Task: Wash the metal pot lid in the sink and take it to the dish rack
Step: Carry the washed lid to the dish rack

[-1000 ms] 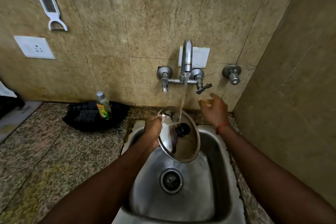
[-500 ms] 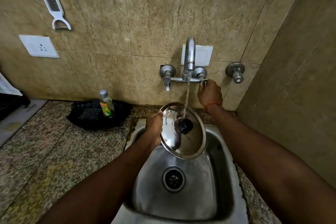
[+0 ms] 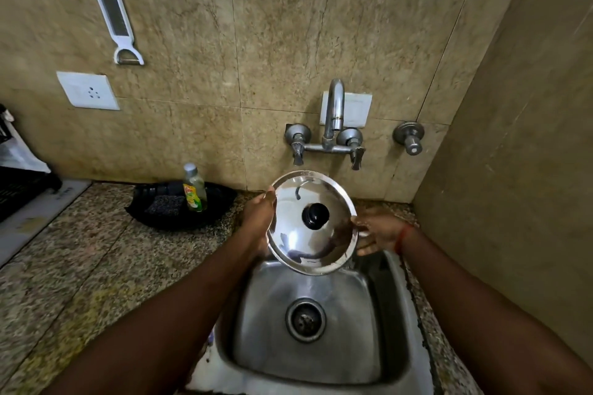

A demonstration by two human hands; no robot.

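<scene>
Lid (image 3: 313, 223) is held up over the back of the sink (image 3: 378, 359), tilted with its black knob (image 3: 315, 216) facing the camera, just below the tap (image 3: 333, 112). No water runs from the tap. The left hand (image 3: 258, 218) has its grip closed on the lid's left rim, thumb on the front and the other fingers hidden behind. The right hand (image 3: 377, 231) is spread wide, fingers only resting against the right rim, holding nothing firmly.

Washing looks finished, so the carry is what remains. The main risk is a slip: the steel is probably wet and smooth, and one hand pinching a thin rim gives little purchase. If the right hand lets go before the left is secure, the lid could pivot and drop into the sink, or knock the tap handles (image 3: 356, 157) close above it. A dark rack (image 3: 19, 189) may sit at the far left edge, though I cannot tell for sure. Swinging the lid that way crosses the bottle (image 3: 194, 189) on the tabletop (image 3: 80, 266), which a low pass could topple, and drips would wet the stone.
</scene>
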